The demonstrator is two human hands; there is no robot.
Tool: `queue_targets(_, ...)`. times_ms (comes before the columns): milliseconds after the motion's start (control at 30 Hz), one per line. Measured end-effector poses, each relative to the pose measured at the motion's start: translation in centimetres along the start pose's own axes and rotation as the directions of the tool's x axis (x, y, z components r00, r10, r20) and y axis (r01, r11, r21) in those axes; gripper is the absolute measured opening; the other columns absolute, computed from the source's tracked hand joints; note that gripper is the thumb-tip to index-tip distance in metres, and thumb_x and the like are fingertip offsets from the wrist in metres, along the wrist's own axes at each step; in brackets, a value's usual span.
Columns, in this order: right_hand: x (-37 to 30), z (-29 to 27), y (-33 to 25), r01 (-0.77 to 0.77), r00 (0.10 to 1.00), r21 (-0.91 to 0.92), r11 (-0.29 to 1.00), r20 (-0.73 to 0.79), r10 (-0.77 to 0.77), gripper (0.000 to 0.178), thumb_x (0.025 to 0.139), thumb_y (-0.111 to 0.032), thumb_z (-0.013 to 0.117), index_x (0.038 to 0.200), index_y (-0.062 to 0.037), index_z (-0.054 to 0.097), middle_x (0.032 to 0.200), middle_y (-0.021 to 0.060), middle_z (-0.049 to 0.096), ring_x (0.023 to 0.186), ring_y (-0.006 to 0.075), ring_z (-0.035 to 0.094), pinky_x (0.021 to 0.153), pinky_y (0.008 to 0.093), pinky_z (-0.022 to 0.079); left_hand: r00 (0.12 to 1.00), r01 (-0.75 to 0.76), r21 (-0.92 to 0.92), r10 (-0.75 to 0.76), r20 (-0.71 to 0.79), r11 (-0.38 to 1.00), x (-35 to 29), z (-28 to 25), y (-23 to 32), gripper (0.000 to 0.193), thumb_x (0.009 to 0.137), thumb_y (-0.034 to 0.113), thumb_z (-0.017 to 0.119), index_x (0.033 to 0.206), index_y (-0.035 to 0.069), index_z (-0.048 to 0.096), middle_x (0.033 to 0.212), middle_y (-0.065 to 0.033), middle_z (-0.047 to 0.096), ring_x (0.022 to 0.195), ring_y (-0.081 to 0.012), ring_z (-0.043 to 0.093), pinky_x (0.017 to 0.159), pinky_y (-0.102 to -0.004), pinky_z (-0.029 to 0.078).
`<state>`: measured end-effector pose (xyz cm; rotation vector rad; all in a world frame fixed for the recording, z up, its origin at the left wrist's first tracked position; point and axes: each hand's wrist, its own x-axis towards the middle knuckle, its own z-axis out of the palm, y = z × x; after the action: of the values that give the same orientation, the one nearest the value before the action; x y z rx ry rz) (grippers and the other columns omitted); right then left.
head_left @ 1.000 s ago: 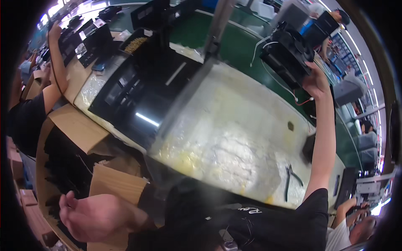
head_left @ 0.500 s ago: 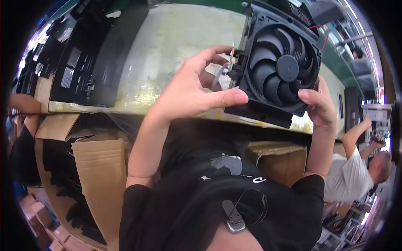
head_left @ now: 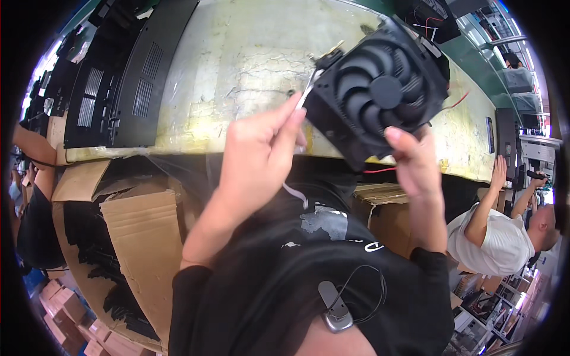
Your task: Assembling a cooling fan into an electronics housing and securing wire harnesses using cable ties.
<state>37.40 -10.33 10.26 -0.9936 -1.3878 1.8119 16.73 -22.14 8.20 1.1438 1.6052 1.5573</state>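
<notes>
A black, box-shaped unit with a round cooling fan (head_left: 386, 92) on its face is tilted above the table, to the right of centre. My right hand (head_left: 417, 159) grips its lower edge, the thumb on the front near the fan blades and the fingers hidden behind. My left hand (head_left: 252, 151) pinches a pale grey cable (head_left: 306, 98) between thumb and forefinger. That cable runs up to a small circuit board (head_left: 328, 56) at the unit's upper left, and its loose end hangs below my hand. A thin red wire shows under the unit.
Dark metal panels with vent slots (head_left: 139, 89) lie on the left of the worn, film-covered table (head_left: 219, 65). Another black unit with wires (head_left: 424, 18) stands at the back right. Open cardboard boxes (head_left: 142, 249) sit below the front edge. Co-workers are at both sides.
The fan unit has turned and shifted left, leaning more. My left hand has left its side and closed on the cable, pulling it out to the lower left.
</notes>
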Motion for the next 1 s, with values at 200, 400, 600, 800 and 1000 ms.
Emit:
queue_targets(200, -0.2, 5.3, 4.0, -0.205, 0.971, 0.436, 0.876, -0.024, 0.239, 0.051, 0.082, -0.007, 0.072, 0.127, -0.0004, 0.049, 0.115, 0.0108, 0.063, 0.098, 0.0217, 0.065, 0.078, 0.0362, 0.055, 0.99, 0.04, 0.115, -0.024, -0.14, 0.993, 0.5, 0.6, -2.6, 0.033, 0.099, 0.01, 0.051, 0.129, -0.003, 0.057, 0.066, -0.0021, 0.057, 0.063, -0.0047, 0.049, 0.058, -0.0234, 0.044)
queue_targets(400, 1.8, 8.2, 5.2, -0.146, 0.987, 0.639, 0.755, 0.04, 0.157, 0.048, 0.093, -0.009, 0.062, 0.135, -0.0041, 0.04, 0.134, 0.0093, 0.051, 0.123, 0.0205, 0.05, 0.103, 0.041, 0.043, 0.992, 0.064, 0.336, -0.025, -0.12, 0.94, 5.4, -0.1, -2.4, 0.035, 0.099, 0.009, 0.045, 0.128, -0.009, 0.053, 0.074, -0.0086, 0.061, 0.07, -0.0083, 0.05, 0.065, -0.025, 0.045)
queue_targets(600, -2.0, -0.4, -0.5, -0.442, 0.744, 0.079, 0.894, 0.589, 0.316, 0.076, 0.09, -0.004, 0.065, 0.151, -0.0021, 0.02, 0.146, 0.0198, 0.041, 0.122, 0.0212, 0.055, 0.097, 0.0321, 0.048, 0.989, 0.143, 0.537, -0.142, -0.042, 0.832, 5.3, -0.1, -0.6, 0.04, 0.099, 0.013, 0.048, 0.131, -0.011, 0.049, 0.076, -0.0132, 0.06, 0.072, -0.0122, 0.051, 0.069, -0.0273, 0.046)
queue_targets(800, 8.2, -12.9, -5.0, 0.307, 0.781, -0.893, 0.328, 0.04, -0.623, 0.021, 0.09, -0.007, 0.062, 0.11, -0.0039, 0.069, 0.104, 0.0095, 0.07, 0.087, 0.0178, 0.066, 0.078, 0.0282, 0.05, 0.994, 0.094, 0.475, -0.105, -0.004, 0.875, 4.6, 0.6, -0.1, 0.053, 0.096, 0.019, 0.057, 0.135, -0.013, 0.042, 0.08, -0.0099, 0.051, 0.072, -0.0144, 0.045, 0.065, -0.0287, 0.041)
queue_targets(1000, 15.9, -20.3, -5.0, 0.381, 0.757, -0.92, -0.089, 0.366, -0.542, 0.019, 0.087, -0.008, 0.064, 0.105, -0.0041, 0.069, 0.108, 0.0092, 0.064, 0.1, 0.0283, 0.06, 0.087, 0.0343, 0.048, 0.989, 0.142, 0.577, -0.133, -0.059, 0.804, 6.5, 0.4, -1.3, 0.05, 0.094, 0.021, 0.061, 0.134, -0.005, 0.049, 0.073, -0.0082, 0.042, 0.065, -0.0149, 0.04, 0.06, -0.0282, 0.038)
